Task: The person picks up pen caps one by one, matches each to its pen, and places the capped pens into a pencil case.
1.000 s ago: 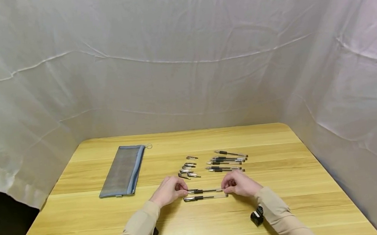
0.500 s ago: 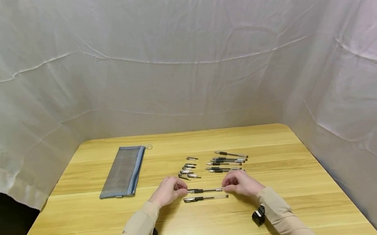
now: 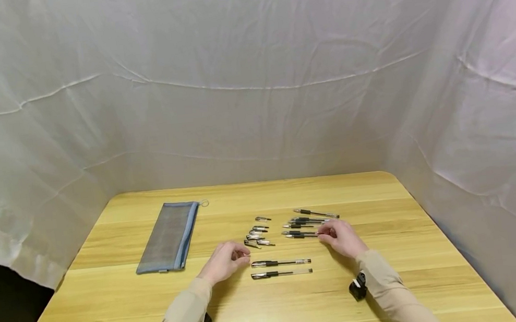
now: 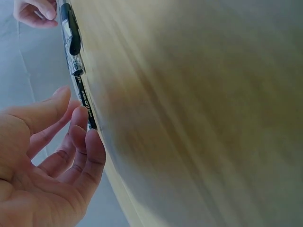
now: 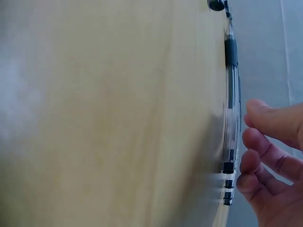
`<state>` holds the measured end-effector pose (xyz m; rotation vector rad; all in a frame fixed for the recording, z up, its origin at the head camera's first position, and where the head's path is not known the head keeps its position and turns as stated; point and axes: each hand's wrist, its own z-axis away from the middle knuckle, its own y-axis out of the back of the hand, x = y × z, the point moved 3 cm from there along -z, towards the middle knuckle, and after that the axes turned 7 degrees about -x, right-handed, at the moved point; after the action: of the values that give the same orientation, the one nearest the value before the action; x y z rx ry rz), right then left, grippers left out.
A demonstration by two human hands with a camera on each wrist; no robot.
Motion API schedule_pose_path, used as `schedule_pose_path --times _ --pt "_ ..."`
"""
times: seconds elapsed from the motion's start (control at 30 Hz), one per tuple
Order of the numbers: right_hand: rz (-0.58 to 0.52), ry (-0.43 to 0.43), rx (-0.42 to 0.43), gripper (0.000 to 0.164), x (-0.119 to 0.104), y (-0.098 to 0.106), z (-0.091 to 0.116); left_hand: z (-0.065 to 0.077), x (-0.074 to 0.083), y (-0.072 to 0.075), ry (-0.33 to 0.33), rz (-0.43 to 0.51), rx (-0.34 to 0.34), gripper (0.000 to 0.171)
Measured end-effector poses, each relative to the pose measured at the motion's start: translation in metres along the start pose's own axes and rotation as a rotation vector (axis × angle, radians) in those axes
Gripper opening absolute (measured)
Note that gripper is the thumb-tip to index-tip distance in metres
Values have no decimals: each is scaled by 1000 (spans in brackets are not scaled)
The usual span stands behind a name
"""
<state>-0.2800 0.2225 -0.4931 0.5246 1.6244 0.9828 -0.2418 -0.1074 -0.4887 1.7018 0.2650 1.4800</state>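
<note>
Two capped gel pens, a farther pen [image 3: 281, 263] and a nearer pen [image 3: 282, 273], lie side by side across the table. To their left is my left hand [image 3: 225, 262], fingers loosely bent and holding nothing; its wrist view shows a gap between thumb and fingers. Loose pen caps [image 3: 257, 230] lie just beyond it. My right hand [image 3: 342, 239] hovers at the back ends of several uncapped pens [image 3: 300, 235]. In the right wrist view its thumb and fingers stand apart, beside a clear-barrelled pen [image 5: 230, 109], with no pen between them.
A grey mesh pouch [image 3: 167, 239] with a blue zipped edge lies at the left of the wooden table [image 3: 274, 316]. Pale curtains [image 3: 253, 114] hang behind and at both sides. Each wrist wears a small black camera [image 3: 358, 287].
Both hands have left the farther capped pen, which now lies on the table. My right hand moved away and right to the uncapped pens; my left hand drew back slightly left.
</note>
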Motion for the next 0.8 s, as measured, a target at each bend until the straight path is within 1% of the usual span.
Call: schedule_pose_path --times 0.2,0.33,0.43,0.57,0.8 --pt "40 2 6 7 3 2 -4 0 -1 -1 -7 4 -11 17" --pt "78 11 17 7 2 2 -5 0 -1 -1 -7 1 -16 18" --pt "100 -2 20 8 3 1 -7 1 0 -1 -13 -1 -21 17" --pt "112 -5 18 8 4 0 -9 2 2 0 -26 -5 -25 17" --pt "130 20 12 7 2 1 -10 5 4 0 -31 -2 -26 17"
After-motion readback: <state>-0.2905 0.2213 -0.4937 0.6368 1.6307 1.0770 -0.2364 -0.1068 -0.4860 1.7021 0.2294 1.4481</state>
